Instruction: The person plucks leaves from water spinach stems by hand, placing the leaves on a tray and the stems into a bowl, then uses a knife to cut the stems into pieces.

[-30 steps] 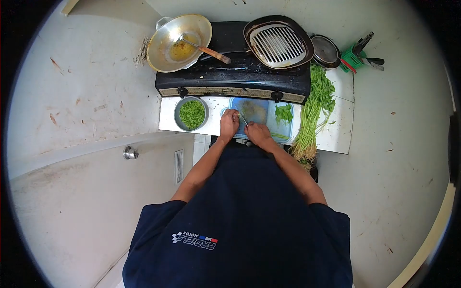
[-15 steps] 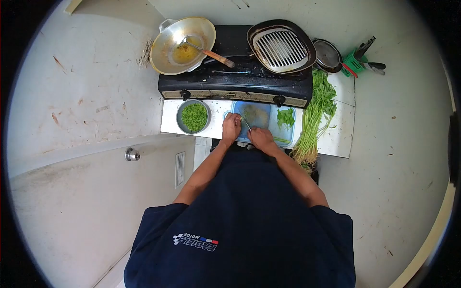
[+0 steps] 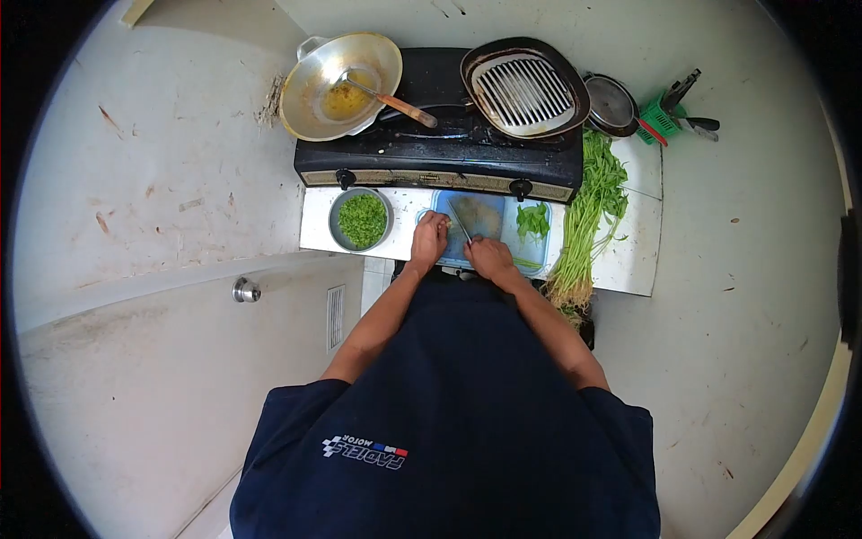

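Observation:
A knife (image 3: 459,219) is in my right hand (image 3: 489,259), its blade slanting up and left over the blue cutting board (image 3: 508,214). My left hand (image 3: 429,239) is closed at the board's left side, close to the blade. A small pale-green bit shows at its fingertips, too small to name. Torn green leaves (image 3: 532,220) lie on the board's right part, with a few green stalks (image 3: 526,263) below them by my right hand. Left of the board stands a grey bowl (image 3: 334,235) of chopped greens (image 3: 362,220).
Behind the board is a black stove (image 3: 431,160), bearing a wok (image 3: 301,99) with a wooden-handled ladle (image 3: 404,110) and a grill pan (image 3: 525,90). Rooted leafy greens (image 3: 588,216) hang over the counter's front edge. A small pan (image 3: 611,103) and green basket (image 3: 658,121) stand behind.
The knife blade has tipped further left and shows more of its length. My left hand has drawn slightly left and down from it. My right hand stays nearly in place.

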`<state>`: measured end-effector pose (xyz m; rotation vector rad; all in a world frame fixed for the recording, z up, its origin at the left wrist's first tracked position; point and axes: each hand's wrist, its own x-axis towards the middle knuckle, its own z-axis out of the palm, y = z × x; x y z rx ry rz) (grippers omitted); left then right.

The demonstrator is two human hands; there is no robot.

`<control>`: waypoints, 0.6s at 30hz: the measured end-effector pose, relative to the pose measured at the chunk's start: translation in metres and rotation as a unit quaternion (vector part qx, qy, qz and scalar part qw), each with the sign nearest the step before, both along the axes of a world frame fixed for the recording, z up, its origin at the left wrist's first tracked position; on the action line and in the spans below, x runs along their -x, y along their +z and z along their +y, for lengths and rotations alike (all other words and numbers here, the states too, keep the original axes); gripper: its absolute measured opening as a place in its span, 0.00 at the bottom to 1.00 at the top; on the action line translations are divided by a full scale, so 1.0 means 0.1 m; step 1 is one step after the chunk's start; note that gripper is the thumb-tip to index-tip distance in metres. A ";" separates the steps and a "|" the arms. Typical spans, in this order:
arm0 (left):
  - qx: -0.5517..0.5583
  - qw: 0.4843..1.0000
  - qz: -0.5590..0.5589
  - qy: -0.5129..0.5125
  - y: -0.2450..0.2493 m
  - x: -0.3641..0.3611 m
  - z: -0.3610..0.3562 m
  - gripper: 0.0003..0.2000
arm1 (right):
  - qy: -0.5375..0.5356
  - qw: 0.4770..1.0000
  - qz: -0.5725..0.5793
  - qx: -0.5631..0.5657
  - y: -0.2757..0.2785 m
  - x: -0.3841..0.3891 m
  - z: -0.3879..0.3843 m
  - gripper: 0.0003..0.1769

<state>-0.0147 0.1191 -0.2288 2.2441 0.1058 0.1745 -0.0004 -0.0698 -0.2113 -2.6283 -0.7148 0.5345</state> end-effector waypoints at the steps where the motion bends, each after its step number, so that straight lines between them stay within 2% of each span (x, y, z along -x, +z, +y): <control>1: 0.000 1.000 -0.001 -0.001 0.00 0.00 0.01 0.06 | 0.007 1.000 -0.005 -0.004 -0.02 0.00 -0.01 0.23; 7: -0.003 1.000 0.018 -0.011 0.01 -0.01 0.02 0.05 | 0.029 0.999 0.006 -0.015 -0.03 0.02 -0.02 0.24; 12: 0.017 1.000 -0.010 -0.008 -0.01 -0.01 0.02 0.06 | 0.035 0.999 0.008 -0.015 -0.04 0.00 0.00 0.24; 18: 0.000 1.000 -0.005 -0.006 -0.06 -0.01 0.03 0.07 | 0.029 0.999 -0.031 -0.013 0.00 -0.06 0.15 0.23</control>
